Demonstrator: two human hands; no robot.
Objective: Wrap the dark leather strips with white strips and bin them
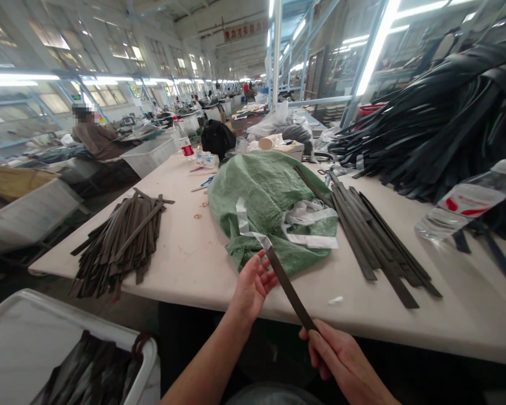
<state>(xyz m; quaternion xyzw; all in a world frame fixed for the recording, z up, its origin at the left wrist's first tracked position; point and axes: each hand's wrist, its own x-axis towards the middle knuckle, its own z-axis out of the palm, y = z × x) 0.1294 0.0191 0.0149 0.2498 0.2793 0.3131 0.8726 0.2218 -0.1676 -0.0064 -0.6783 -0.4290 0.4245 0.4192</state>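
My right hand grips the near end of a dark narrow strip that points up and away toward the table. My left hand has its fingers spread and touches the strip's far end, where a pale backing tape peels off and curls upward. Behind them a green woven sack lies on the white table with crumpled pale tape on it. A bundle of dark strips lies right of the sack. Another heap of strips sits at the left.
A water bottle lies on its side at the right, before a big mound of black straps. A white bin holding strips stands at lower left. A seated person works at the far left table. Another bottle stands farther back.
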